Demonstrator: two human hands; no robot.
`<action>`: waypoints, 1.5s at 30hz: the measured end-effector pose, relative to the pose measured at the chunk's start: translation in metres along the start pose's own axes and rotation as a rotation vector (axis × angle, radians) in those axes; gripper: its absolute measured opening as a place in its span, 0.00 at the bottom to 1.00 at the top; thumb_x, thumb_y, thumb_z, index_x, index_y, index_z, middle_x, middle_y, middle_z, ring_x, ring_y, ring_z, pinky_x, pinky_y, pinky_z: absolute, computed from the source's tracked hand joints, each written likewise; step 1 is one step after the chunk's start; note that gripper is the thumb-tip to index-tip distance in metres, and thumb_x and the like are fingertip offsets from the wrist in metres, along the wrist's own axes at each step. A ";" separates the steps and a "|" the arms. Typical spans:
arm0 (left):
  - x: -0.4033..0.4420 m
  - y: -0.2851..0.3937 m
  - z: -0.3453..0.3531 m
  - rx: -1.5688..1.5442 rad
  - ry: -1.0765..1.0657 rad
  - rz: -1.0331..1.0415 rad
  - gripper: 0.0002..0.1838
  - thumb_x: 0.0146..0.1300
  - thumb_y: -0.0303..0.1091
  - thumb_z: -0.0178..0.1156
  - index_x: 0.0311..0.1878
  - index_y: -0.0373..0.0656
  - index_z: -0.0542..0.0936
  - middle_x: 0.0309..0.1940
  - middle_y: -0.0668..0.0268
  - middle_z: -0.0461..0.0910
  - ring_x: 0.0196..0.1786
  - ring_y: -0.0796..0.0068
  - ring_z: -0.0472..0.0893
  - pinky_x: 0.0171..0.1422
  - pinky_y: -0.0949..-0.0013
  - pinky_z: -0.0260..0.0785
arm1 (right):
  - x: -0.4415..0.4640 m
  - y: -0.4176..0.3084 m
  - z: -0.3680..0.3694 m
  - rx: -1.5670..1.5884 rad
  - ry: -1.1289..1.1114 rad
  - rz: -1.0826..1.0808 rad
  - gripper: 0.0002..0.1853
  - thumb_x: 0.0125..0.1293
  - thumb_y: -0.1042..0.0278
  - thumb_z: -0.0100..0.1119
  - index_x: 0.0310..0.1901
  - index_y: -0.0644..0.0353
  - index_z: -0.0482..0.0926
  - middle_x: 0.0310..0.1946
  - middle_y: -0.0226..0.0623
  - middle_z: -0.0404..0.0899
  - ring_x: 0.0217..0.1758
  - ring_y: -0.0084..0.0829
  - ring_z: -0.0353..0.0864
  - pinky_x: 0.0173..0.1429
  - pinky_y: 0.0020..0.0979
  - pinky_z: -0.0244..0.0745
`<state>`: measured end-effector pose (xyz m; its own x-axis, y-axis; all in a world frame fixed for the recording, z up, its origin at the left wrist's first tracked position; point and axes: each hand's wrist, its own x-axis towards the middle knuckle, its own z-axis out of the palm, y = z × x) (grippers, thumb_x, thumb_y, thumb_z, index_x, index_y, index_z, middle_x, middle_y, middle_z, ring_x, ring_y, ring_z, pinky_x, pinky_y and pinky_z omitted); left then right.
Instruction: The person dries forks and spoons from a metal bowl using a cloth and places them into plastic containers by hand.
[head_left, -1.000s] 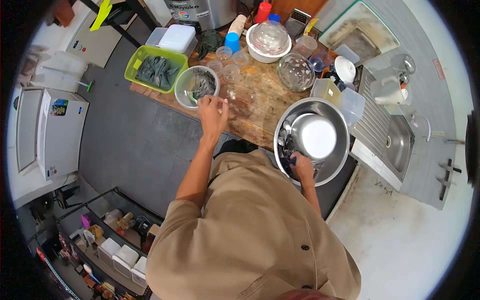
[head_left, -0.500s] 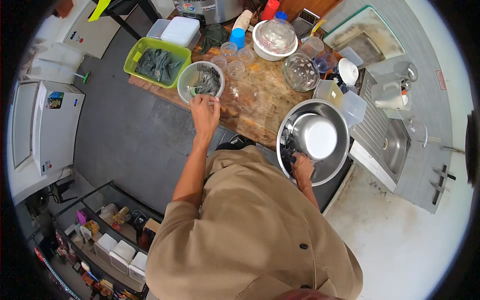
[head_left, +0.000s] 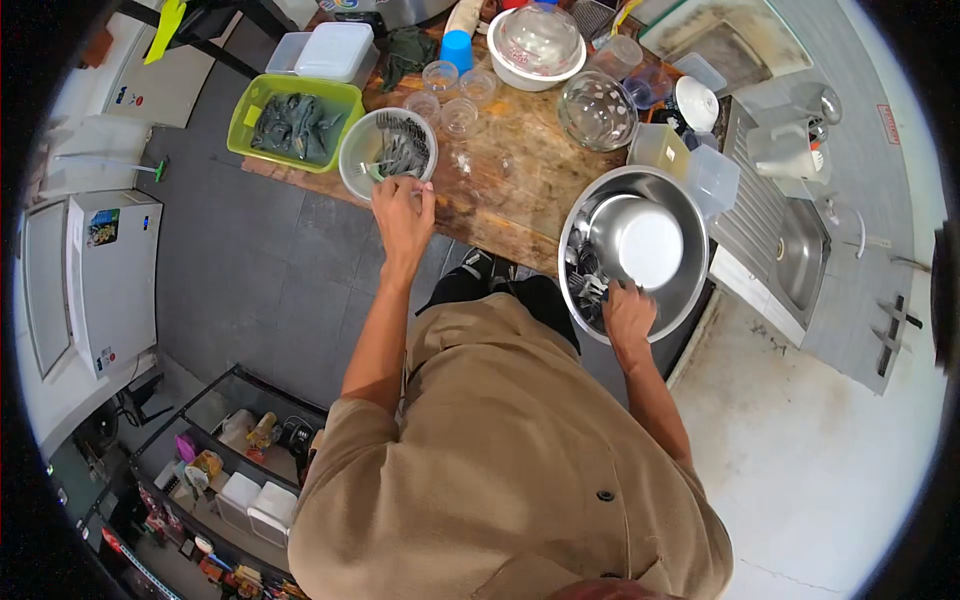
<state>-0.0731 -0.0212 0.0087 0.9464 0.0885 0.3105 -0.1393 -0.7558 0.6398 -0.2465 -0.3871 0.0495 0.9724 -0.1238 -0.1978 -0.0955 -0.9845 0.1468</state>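
Note:
My left hand [head_left: 404, 215] is closed at the near rim of a white plastic tub [head_left: 347, 172], fingers bent over the edge. Forks [head_left: 402, 150] lie bunched inside the tub. On the right, my right hand [head_left: 630, 318] is inside a large steel basin [head_left: 690, 235], its fingers curled down beside loose cutlery [head_left: 588, 272]. Whatever those fingertips hold, if anything, is hidden and slightly blurred. A white bowl [head_left: 650, 250] sits upside down in the same basin, just beyond the right hand.
A green tub [head_left: 240, 135] of grey cloth-like bundles stands left on the wooden table [head_left: 510, 205]. Clear cups [head_left: 459, 117], a blue cup [head_left: 456, 48] and a glass bowl [head_left: 597, 110] stand farther back. A sink [head_left: 803, 250] lies right; shelving [head_left: 190, 415] stands lower left.
The view has shifted, and the table things sit higher in it. My right hand has lifted slightly off the dark cutlery, uncovering more of it. My left hand stays at the tub's rim.

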 end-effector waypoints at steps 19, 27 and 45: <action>-0.096 0.055 -0.022 0.046 0.231 -0.279 0.11 0.69 0.37 0.69 0.38 0.39 0.85 0.38 0.60 0.82 0.46 0.58 0.77 0.53 0.56 0.70 | 0.012 0.037 0.056 -0.125 -0.045 -0.349 0.14 0.74 0.62 0.53 0.32 0.50 0.85 0.32 0.39 0.88 0.34 0.41 0.91 0.35 0.42 0.85; -0.122 0.064 -0.028 -0.026 0.306 -0.372 0.08 0.67 0.34 0.70 0.37 0.38 0.85 0.39 0.59 0.82 0.49 0.56 0.77 0.57 0.55 0.69 | 0.016 0.035 0.068 -0.105 -0.133 -0.341 0.15 0.75 0.61 0.52 0.35 0.52 0.87 0.36 0.40 0.90 0.38 0.45 0.92 0.43 0.45 0.87; -0.077 0.028 -0.041 -0.016 0.300 -0.279 0.08 0.67 0.34 0.69 0.38 0.38 0.84 0.38 0.58 0.81 0.48 0.54 0.76 0.56 0.54 0.68 | 0.027 -0.001 0.028 0.447 -0.154 -0.134 0.20 0.57 0.53 0.74 0.49 0.52 0.89 0.42 0.49 0.90 0.44 0.53 0.89 0.53 0.50 0.84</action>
<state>-0.1621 -0.0228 0.0315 0.8217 0.4760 0.3134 0.1040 -0.6660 0.7386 -0.2263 -0.3928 0.0172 0.9429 0.0235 -0.3321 -0.0868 -0.9457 -0.3133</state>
